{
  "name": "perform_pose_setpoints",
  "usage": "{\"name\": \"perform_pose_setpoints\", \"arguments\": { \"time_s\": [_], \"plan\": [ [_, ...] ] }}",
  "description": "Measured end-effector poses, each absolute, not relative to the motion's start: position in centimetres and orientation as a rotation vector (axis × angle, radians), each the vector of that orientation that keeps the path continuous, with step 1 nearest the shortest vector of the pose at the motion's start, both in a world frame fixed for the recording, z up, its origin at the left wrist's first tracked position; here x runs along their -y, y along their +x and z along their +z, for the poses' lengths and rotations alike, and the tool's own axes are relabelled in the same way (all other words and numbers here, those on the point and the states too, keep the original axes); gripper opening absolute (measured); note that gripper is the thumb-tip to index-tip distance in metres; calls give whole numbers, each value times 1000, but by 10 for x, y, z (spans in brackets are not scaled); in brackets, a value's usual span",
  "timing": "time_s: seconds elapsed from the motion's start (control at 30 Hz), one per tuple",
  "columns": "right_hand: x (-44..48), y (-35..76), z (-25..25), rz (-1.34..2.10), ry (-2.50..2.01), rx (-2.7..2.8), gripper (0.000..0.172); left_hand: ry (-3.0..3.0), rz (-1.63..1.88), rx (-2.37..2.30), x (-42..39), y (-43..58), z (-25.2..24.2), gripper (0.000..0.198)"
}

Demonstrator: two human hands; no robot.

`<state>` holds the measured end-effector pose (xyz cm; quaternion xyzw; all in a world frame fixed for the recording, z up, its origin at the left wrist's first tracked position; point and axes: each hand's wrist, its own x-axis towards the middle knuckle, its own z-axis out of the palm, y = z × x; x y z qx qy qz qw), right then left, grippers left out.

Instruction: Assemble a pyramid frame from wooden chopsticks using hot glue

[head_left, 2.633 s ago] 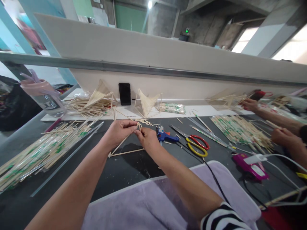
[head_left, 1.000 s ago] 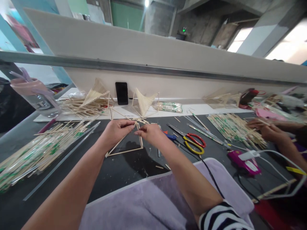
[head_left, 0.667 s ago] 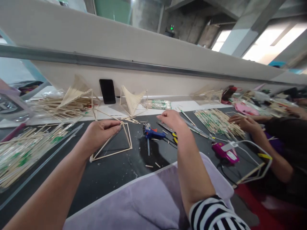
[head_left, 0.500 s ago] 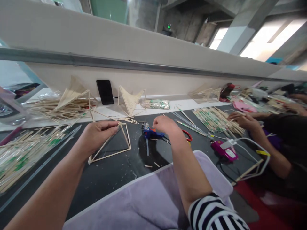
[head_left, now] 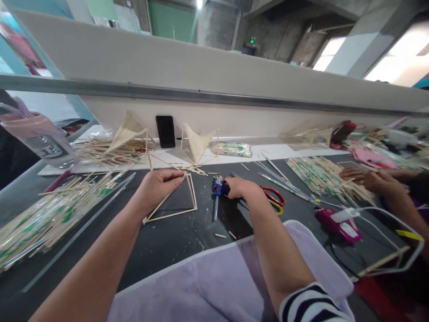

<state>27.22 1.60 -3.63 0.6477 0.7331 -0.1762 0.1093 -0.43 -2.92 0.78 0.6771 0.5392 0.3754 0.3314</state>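
My left hand (head_left: pixel 157 190) pinches the upper corner of a small frame of thin wooden sticks (head_left: pixel 172 215). The frame's lower corners rest on the dark tabletop (head_left: pixel 161 255). To its right lies a blue hot glue gun (head_left: pixel 218 188), with a clear glue stick (head_left: pixel 216 208) close against it. My right hand (head_left: pixel 241 188) is closed around the glue gun's handle, most of which it hides. Scissors with red and yellow handles (head_left: pixel 273 194) lie just beyond that hand.
Bundles of wooden sticks lie left (head_left: pixel 63 210) and right (head_left: pixel 325 176). Finished-looking stick models (head_left: pixel 197 143) and a phone (head_left: pixel 165 132) stand along the back. A magenta power strip (head_left: pixel 338 226) and a co-worker's hands (head_left: pixel 375 179) are at right. A lilac cloth (head_left: pixel 214 277) covers the front edge.
My right hand has come down from above the glue gun and closed on its handle. My left hand still pinches the stick frame. The whole view has shifted, with things appearing farther right.
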Motion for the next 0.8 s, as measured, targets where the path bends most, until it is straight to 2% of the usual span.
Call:
{"name": "perform_pose_setpoints", "arguments": {
  "time_s": [0.1, 0.2, 0.3, 0.37, 0.43, 0.57, 0.8],
  "plan": [
    [-17, 279, -30, -486, 1958, -2160, 36, 1761, 1001, -1388, 29, -3, 7, 33],
    [-14, 289, -16, -513, 2066, -2245, 30, 1759, 1005, -1366, 29, -3, 7, 32],
    [-3, 291, 2, -1048, 2207, -2534, 34, 1770, 1012, -1330, 29, -4, 6, 32],
    [9, 287, 16, -1540, 2102, -2743, 37, 1759, 1026, -1298, 29, -4, 5, 33],
    [24, 278, 30, -1813, 1886, -2856, 33, 1734, 1045, -1274, 29, -4, 4, 33],
    [53, 259, 54, -1784, 1840, -2887, 18, 1675, 1056, -1286, 31, -1, 7, 32],
    [68, 240, 59, -1481, 1996, -2717, 27, 1666, 1054, -1270, 33, 1, 12, 30]
  ]
}}
